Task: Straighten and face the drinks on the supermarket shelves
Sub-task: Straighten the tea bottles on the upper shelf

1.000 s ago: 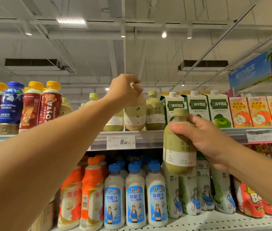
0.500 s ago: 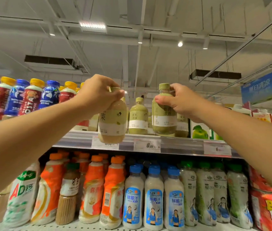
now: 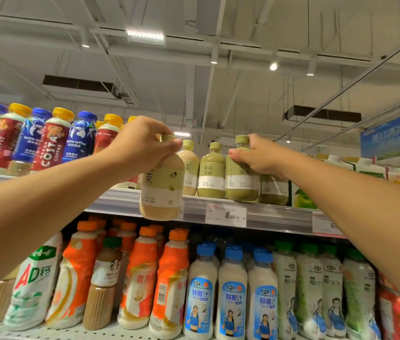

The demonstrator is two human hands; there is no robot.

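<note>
My left hand grips the neck of a beige tea bottle and holds it in the air, just in front of the upper shelf's edge. My right hand grips the shoulder of a green matcha bottle that stands on the upper shelf. Between them stand another beige bottle and a green bottle, labels facing forward. One more green bottle sits partly hidden behind my right wrist.
Red Costa and blue coffee bottles fill the upper shelf's left; white cartons stand at its right. The lower shelf holds orange bottles, blue-capped coconut drinks and green-capped bottles. A price tag hangs on the shelf edge.
My right hand lifted the green bottle from below the shelf and set it on the upper shelf. My left hand pulled the beige bottle forward off the shelf. The view shifted left.
</note>
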